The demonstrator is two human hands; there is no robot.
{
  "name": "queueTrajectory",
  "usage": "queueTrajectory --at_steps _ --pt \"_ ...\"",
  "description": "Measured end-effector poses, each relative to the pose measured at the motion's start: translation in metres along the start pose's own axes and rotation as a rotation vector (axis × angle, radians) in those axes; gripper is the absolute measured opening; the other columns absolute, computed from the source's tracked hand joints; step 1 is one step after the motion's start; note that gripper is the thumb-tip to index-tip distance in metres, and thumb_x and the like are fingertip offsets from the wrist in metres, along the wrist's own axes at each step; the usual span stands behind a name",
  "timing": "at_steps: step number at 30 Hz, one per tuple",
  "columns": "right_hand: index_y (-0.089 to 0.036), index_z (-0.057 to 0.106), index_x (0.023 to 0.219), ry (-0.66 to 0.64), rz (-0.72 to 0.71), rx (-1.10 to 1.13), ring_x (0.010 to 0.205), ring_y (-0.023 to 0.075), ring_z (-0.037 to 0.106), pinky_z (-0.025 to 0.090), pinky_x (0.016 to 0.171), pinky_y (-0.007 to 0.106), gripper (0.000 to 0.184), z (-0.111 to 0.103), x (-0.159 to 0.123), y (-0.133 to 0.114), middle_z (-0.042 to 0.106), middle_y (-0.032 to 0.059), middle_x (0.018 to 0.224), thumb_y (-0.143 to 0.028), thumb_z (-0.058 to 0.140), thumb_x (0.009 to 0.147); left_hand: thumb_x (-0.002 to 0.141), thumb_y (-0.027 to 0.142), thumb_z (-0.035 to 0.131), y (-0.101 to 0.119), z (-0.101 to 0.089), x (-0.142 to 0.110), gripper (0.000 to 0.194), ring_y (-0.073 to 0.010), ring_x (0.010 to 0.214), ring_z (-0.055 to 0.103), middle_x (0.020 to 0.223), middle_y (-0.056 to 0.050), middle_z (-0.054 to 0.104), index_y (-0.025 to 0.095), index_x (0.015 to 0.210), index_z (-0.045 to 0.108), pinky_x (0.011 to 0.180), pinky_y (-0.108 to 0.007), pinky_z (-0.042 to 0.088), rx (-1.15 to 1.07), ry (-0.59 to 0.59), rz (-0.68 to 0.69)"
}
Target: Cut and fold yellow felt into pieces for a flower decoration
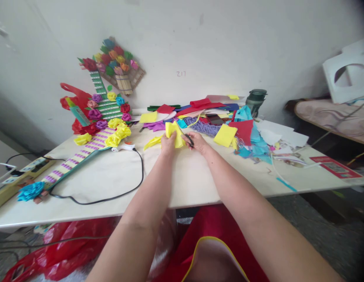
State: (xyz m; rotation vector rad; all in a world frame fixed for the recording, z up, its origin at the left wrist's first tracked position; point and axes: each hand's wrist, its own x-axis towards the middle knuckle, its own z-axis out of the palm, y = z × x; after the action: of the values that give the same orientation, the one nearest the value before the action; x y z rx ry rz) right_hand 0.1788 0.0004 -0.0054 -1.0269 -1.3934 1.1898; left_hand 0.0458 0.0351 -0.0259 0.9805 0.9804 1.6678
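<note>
In the head view, the left hand's (169,141) fingers pinch a yellow sheet (179,140) over the middle of the surface (193,180); the right hand's (197,141) fingers grip scissors (190,142) beside it — cutting looks unfinished. Left, yellow flowers (119,135) appear formed — right, a flat yellow piece (225,135) seems unworked.

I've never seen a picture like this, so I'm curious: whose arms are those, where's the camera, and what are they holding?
The arms belong to a person, not a robot. The camera is worn on their head, looking forward and down. The left hand holds a yellow piece, and the right hand holds scissors beside it. On the table, there are flowers and a white glue gun to the left, and coloured scraps to the right. A dark bottle stands behind the scraps.
</note>
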Motion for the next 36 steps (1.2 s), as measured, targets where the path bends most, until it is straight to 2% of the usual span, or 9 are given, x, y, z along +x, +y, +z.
queueTrajectory --at_steps 11,17,23,27,36 --pt "-0.016 0.056 0.075 0.016 -0.034 -0.008 0.032 0.0054 0.04 0.029 0.034 0.018 0.032 0.0015 0.0038 0.0028 0.05 -0.008 0.043 -0.04 0.076 0.066 0.057 0.038 0.076 -0.0003 0.0004 0.0008 0.035 -0.0144 0.061 0.059 0.071 -0.005 0.066 0.013 0.078 0.063 0.059 -0.026 0.045 0.039 0.027 0.012" --pt "-0.018 0.052 0.075 -0.024 0.003 0.008 0.033 0.0055 0.042 0.026 0.033 0.016 0.034 0.0017 0.0009 0.0016 0.051 -0.0075 0.044 -0.043 0.073 0.069 0.055 0.041 0.078 -0.0013 -0.0002 0.0012 0.042 -0.0147 0.06 0.059 0.071 -0.004 0.065 0.013 0.082 0.062 0.061 -0.027 0.047 0.039 0.018 0.004" --pt "-0.018 0.05 0.072 -0.052 0.01 -0.001 0.032 0.0058 0.044 0.022 0.031 0.016 0.032 0.0002 -0.0037 -0.0022 0.051 -0.0061 0.045 -0.045 0.068 0.074 0.06 0.035 0.075 0.0044 0.0032 -0.0049 0.032 -0.0144 0.057 0.059 0.066 -0.003 0.064 0.013 0.079 0.061 0.06 -0.028 0.047 0.022 0.002 -0.008" --pt "-0.018 0.05 0.072 -0.043 0.012 0.002 0.033 0.0062 0.044 0.021 0.031 0.017 0.031 -0.0007 -0.0038 -0.0029 0.052 -0.0056 0.045 -0.044 0.067 0.075 0.06 0.035 0.075 0.005 0.0039 -0.0069 0.032 -0.0149 0.058 0.06 0.067 -0.003 0.065 0.013 0.079 0.062 0.061 -0.027 0.047 0.027 -0.025 -0.023" --pt "-0.018 0.051 0.073 -0.017 0.003 0.02 0.032 0.0055 0.042 0.026 0.032 0.016 0.035 -0.0003 -0.003 -0.0023 0.05 -0.007 0.045 -0.045 0.072 0.07 0.057 0.035 0.077 0.0056 0.0032 -0.0065 0.035 -0.0139 0.056 0.058 0.066 -0.002 0.064 0.013 0.078 0.061 0.06 -0.028 0.047 0.036 -0.029 -0.031"
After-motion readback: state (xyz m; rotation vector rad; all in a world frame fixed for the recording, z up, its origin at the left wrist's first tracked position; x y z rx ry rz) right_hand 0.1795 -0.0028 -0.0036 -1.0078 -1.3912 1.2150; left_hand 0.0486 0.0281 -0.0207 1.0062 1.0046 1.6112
